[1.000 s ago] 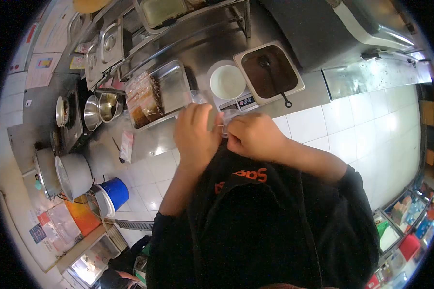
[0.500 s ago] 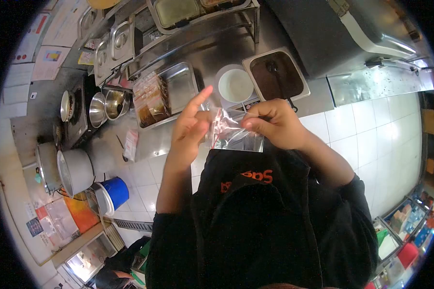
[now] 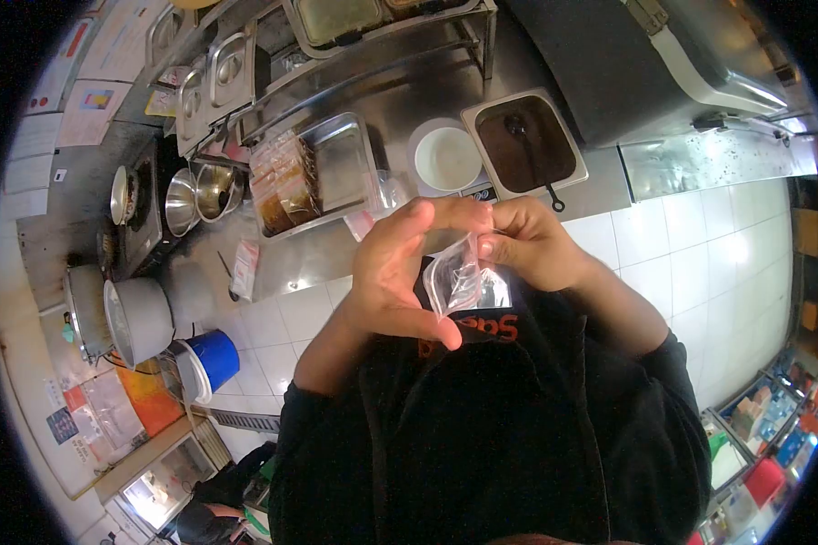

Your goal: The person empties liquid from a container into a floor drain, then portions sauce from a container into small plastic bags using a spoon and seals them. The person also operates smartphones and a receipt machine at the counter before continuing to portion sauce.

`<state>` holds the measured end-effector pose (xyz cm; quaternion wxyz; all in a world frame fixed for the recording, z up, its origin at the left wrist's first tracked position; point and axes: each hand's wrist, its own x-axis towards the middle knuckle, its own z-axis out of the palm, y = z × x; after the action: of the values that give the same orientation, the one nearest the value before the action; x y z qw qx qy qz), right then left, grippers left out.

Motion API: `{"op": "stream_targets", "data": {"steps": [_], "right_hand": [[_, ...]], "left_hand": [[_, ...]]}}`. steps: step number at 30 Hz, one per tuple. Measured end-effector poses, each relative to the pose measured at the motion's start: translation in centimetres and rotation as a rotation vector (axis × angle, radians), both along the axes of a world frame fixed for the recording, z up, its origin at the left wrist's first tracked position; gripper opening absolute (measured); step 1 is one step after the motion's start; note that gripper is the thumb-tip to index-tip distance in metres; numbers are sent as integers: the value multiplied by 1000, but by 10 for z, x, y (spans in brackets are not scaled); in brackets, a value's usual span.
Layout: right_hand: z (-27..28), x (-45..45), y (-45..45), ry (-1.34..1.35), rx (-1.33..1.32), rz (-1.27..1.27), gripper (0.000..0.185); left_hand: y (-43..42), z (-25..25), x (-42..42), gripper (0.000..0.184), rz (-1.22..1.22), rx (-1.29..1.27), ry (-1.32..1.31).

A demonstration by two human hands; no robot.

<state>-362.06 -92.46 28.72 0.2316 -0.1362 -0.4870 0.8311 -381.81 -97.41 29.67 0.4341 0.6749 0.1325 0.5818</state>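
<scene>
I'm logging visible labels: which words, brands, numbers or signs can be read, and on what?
"Sa", then unclear letters: orange lettering on the black top.
Too small or blurred to read: wall papers, lower-left poster, packet, scale panel.
Clear bag: no readable text.

Left fingers (image 3: 393,232) curve apart, right fingers (image 3: 502,251) pinched.

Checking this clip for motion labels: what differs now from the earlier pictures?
The left hand, its fingers gathered a second ago, is now spread wide around the clear bag, whose mouth gapes toward that palm. The right hand still pinches the bag. The white bowl and brown-filled pan stay put.
</scene>
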Motion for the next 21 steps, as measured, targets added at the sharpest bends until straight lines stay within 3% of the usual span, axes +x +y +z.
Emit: {"op": "stream_targets", "data": {"steps": [1,4,7,8,11,14,17,20,21], "right_hand": [[3,0,0,-5,-24,7,18],[12,-5,-8,-167,318,-352,22],[16,-1,5,-114,1094,-630,36],[24,-2,8,-99,1260,-609,31],[44,4,9,-310,1430,-453,22],[39,14,15,-392,1331,-283,21],[23,19,14,-344,1219,-251,17],[-7,28,19,-497,1073,-482,22],[-16,33,27,-692,1027,-494,23]], "left_hand": [[1,0,0,111,-5,-3,8],[3,-1,4,91,123,34,-27],[-1,6,-5,70,473,182,383],[-2,9,-5,54,542,185,505],[-5,16,-2,39,590,172,731],[-4,37,-10,29,623,164,1056],[-7,16,-17,29,484,133,1073],[-8,2,-19,25,457,59,1011],[-7,-1,-21,25,465,39,997]]}}
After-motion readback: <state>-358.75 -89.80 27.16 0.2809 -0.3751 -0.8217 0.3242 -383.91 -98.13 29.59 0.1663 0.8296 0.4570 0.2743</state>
